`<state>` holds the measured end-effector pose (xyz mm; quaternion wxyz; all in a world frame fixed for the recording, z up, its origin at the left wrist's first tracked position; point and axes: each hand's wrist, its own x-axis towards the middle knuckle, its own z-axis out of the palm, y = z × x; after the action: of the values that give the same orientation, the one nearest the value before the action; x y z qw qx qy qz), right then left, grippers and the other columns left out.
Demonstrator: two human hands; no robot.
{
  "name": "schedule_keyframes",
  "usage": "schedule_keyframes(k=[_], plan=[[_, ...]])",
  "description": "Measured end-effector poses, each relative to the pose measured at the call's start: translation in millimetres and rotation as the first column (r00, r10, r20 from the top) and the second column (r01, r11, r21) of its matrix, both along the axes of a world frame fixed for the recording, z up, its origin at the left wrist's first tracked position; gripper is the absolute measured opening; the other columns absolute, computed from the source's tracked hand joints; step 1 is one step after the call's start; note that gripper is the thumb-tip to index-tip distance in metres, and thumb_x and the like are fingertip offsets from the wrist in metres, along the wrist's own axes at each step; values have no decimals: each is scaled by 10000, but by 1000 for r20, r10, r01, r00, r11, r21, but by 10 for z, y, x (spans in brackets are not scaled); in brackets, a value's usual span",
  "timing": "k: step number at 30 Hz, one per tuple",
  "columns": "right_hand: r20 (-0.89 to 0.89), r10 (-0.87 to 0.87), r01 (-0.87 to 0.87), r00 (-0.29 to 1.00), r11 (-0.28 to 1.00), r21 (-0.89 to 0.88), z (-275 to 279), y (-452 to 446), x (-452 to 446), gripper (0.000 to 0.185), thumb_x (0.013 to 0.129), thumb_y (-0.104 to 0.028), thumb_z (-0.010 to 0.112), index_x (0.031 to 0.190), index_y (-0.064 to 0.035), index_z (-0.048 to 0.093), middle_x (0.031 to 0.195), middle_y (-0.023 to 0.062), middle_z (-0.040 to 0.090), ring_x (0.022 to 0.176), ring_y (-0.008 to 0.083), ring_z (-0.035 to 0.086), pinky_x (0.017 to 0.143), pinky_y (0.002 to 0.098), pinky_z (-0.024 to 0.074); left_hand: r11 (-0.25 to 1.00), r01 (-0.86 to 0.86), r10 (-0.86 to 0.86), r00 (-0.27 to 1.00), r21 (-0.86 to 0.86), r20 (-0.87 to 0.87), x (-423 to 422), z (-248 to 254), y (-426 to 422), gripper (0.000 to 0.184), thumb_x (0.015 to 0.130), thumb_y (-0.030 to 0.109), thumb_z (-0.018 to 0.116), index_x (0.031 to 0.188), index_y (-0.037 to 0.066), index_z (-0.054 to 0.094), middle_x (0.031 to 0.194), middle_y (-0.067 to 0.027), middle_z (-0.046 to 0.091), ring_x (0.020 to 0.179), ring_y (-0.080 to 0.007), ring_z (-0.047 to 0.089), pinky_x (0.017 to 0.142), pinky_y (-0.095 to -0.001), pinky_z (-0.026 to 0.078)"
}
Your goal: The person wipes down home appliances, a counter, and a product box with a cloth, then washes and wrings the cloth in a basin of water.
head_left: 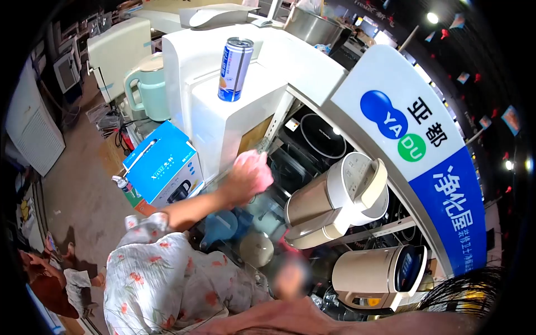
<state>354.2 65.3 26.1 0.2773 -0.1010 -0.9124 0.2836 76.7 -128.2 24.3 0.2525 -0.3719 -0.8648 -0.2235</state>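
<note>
The left hand has its grip closed around a pink cloth, which is between the white unit and the pale-handled appliance. The blue box is near the forearm. A can stands on the white unit. The right hand's grip cannot be told.

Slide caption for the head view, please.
A hand holds a pink cloth, with a blue box and a cream-handled appliance nearby.

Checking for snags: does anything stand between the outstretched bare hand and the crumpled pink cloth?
Nothing visible does: the bare hand grasps the crumpled pink cloth directly. The beige-and-silver jug-shaped appliance stands right of them in the picture, not between.
</note>
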Motion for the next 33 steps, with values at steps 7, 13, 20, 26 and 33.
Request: schedule_keyframes(k=[7,13,20,26,33], plan=[[18,27,-28,999,999,41,-7,4,-19,89,838,-67,530,871,-23,599,872,147,610,816,342,551,740,415,434,976,-213,204,966,42,161,-890,-461,435,639,725,345,653,1300,118,490,1382,-293,336,1288,-513,261,1061,-588,210],[40,40,-38,998,999,-38,99,-33,-10,79,831,-50,533,866,-19,597,866,153,609,813,348,552,751,420,432,998,-59,57,996,23,73,397,-134,-446,524,722,255,634,1212,93,543,1362,-267,361,1278,-452,312,1057,-541,269],[-21,96,-96,995,995,23,-113,77,-22,67,826,-34,542,867,-14,591,869,147,610,814,338,559,747,414,439,977,-202,141,857,71,496,1322,209,-892,498,681,43,617,1174,71,547,1353,-219,382,1287,-414,308,1067,-499,277],[1,105,-105,994,994,0,-96,46,-109,86,836,-46,541,887,-20,606,868,140,606,813,329,556,756,396,432,999,36,-41,988,31,150,570,-64,-430,576,716,115,596,1270,32,462,1357,-267,369,1262,-419,338,1079,-499,249],[72,150,-145,986,987,-62,-92,91,-5,90,861,-65,533,894,-17,602,883,137,616,835,323,561,772,377,438,814,-62,-353,738,578,575,-254,469,40,435,800,66,516,1234,27,508,1167,-194,510,1124,-285,491,947,-339,392]])
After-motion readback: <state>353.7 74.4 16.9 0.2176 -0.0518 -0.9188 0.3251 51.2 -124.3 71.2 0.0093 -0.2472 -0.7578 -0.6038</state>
